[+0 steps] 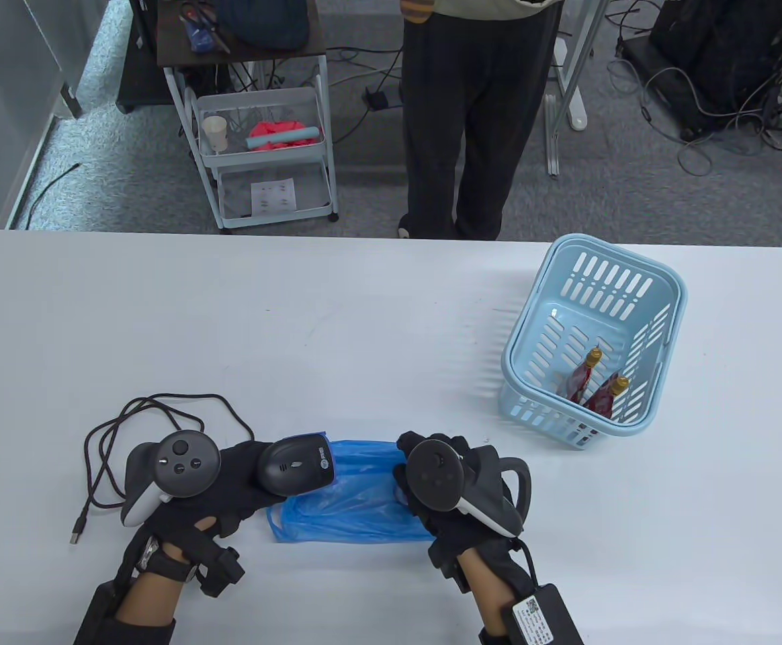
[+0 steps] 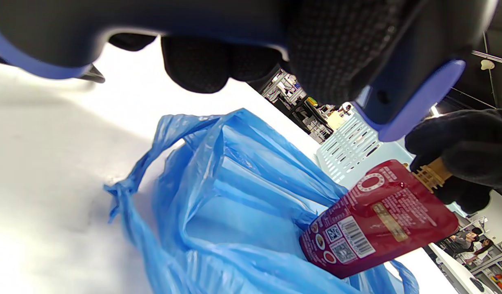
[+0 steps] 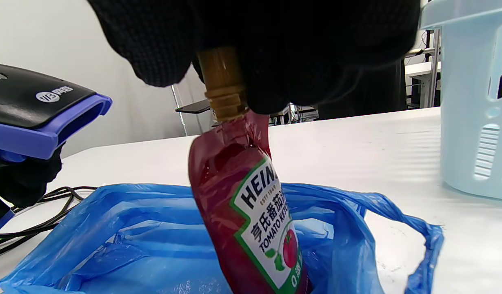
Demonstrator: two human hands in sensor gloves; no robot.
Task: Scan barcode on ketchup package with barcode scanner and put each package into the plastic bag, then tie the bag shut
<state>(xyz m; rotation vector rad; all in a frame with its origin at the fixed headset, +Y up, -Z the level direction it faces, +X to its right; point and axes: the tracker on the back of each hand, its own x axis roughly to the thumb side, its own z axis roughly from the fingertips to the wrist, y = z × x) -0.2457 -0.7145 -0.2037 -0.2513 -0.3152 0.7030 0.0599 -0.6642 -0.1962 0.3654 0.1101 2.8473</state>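
My right hand (image 1: pixel 431 463) pinches a red ketchup pouch (image 3: pixel 251 212) by its gold cap (image 3: pixel 220 83), hanging it into the mouth of the blue plastic bag (image 1: pixel 357 497) that lies on the table. The pouch's barcode side (image 2: pixel 355 237) faces the left wrist view. My left hand (image 1: pixel 230 480) grips the black barcode scanner (image 1: pixel 297 465) just left of the bag, its nose over the bag's edge. Two more ketchup pouches (image 1: pixel 596 386) stand in the light blue basket (image 1: pixel 532 403) at the right.
The scanner's black cable (image 1: pixel 129 430) loops on the table to the left. A person (image 1: pixel 471 114) stands beyond the table's far edge, beside a white cart (image 1: pixel 263 154).
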